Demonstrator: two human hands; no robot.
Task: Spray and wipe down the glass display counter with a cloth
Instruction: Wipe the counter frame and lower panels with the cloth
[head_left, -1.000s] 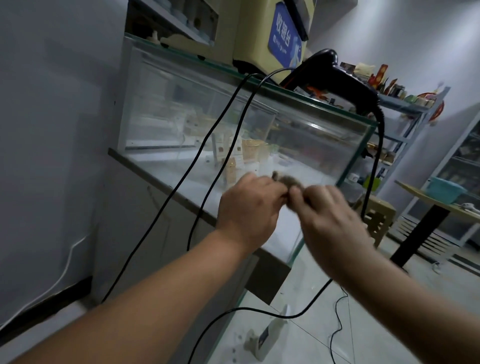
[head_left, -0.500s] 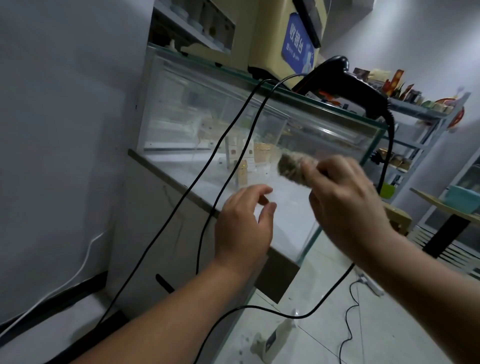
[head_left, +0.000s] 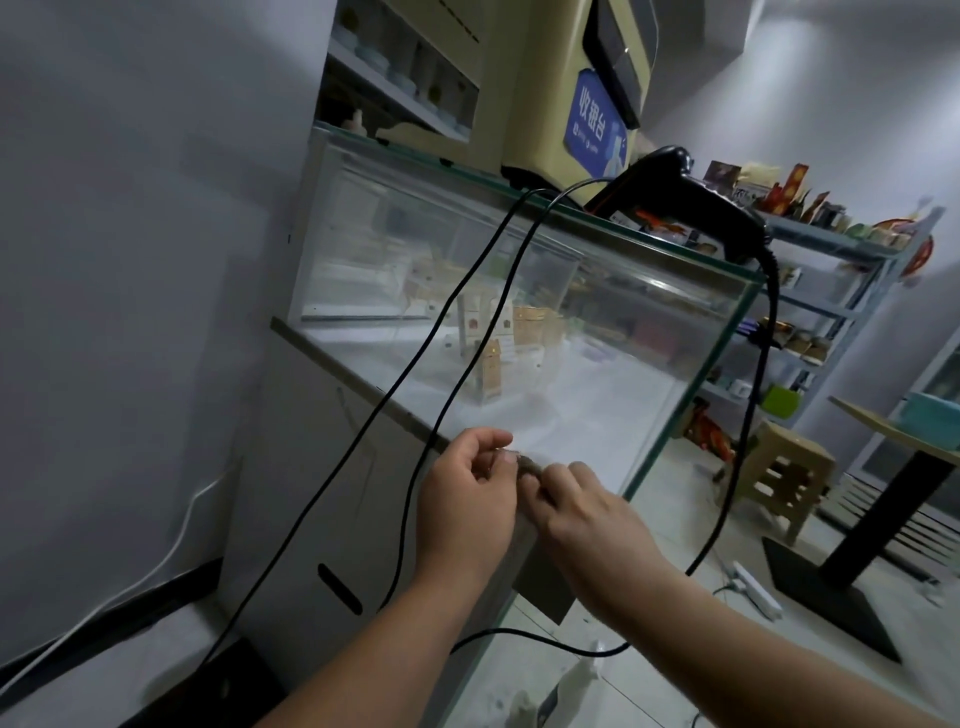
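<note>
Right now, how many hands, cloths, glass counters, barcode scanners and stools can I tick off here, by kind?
Hands: 2, the left hand and the right hand
Cloth: 1, pinched between both hands
Glass display counter: 1
Barcode scanner: 1, on the counter top
Stool: 1
Total: 6

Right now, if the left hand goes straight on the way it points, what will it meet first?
Probably the display counter's lower glass front, just beyond the cloth the left hand pinches; black cables hang further left. Depth unclear.
</note>
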